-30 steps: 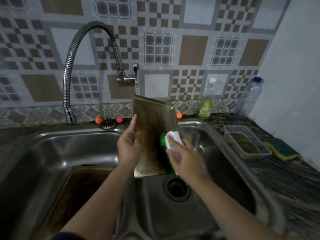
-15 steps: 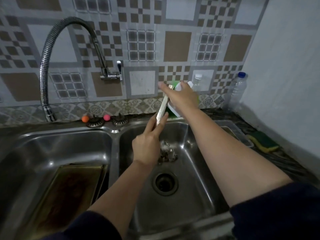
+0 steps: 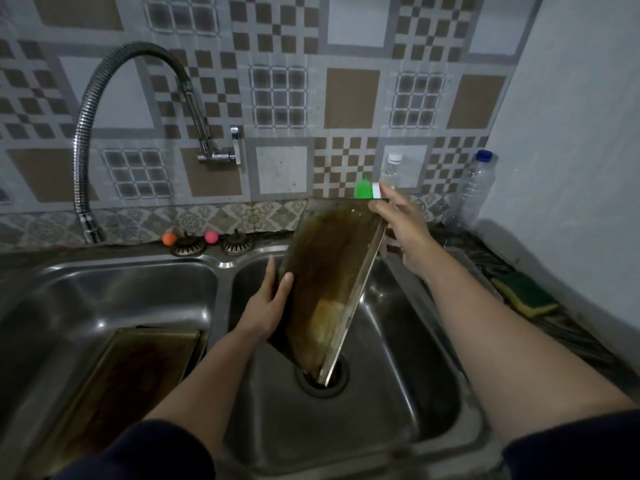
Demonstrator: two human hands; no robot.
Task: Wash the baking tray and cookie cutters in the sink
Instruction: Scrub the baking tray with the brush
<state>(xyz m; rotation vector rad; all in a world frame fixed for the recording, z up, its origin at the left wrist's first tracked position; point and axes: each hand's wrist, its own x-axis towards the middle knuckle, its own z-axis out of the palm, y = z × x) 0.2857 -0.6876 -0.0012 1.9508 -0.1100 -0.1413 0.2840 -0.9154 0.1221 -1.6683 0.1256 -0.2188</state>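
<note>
So here's where we're at: we've got the baking tray [image 3: 325, 289] stood up on end in the right-hand basin of the sink [image 3: 398, 393], long axis running steeply from its bottom corner, down at the drain [image 3: 322, 377], up and away toward the wall. Stained face points left, at us. Our left hand [image 3: 268, 306] grips the tray's left edge about halfway up, thumb on the front. Our right hand [image 3: 398, 223] is up at the top right corner, holding a green and white scrubber [image 3: 367, 189] just above the rim, fingers touching that corner.

So the dirty face lies down and to the left of the scrubber hand. We reckon the next stroke has to come down the long axis. A second tray [image 3: 138, 368] sits in the left basin. Can't see any cookie cutters.
</note>
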